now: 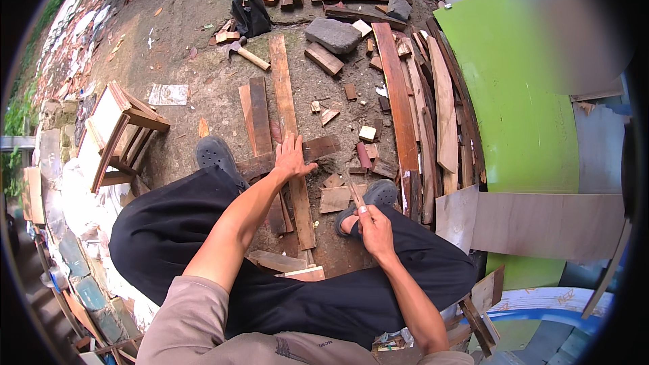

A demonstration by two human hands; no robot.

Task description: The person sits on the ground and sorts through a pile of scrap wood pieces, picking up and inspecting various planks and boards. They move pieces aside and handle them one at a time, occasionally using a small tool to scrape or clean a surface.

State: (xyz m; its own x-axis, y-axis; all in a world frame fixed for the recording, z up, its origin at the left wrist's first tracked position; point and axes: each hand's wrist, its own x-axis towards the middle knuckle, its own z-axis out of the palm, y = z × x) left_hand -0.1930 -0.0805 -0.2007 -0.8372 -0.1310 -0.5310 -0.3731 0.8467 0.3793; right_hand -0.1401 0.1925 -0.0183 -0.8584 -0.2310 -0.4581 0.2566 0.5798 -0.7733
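My left hand (291, 160) presses down, fingers spread, where a short dark board (321, 149) lies crosswise over a long brown plank (282, 88). Beside that plank a darker board (259, 111) runs the same way. My right hand (376, 232) is closed round a thin, stick-like wooden piece (355, 193), held above my right shoe (382, 193). Its lower end is hidden in my fist, so its full shape cannot be made out. A claw hammer (251, 57) with a wooden handle lies on the ground beyond the boards.
A small wooden stool (125, 128) is tipped at the left. Long planks (397, 108) are piled at the right, beside a green panel (520, 94). Small offcuts (351, 91), a grey stone block (333, 35) and a black plastic bag (251, 13) lie ahead.
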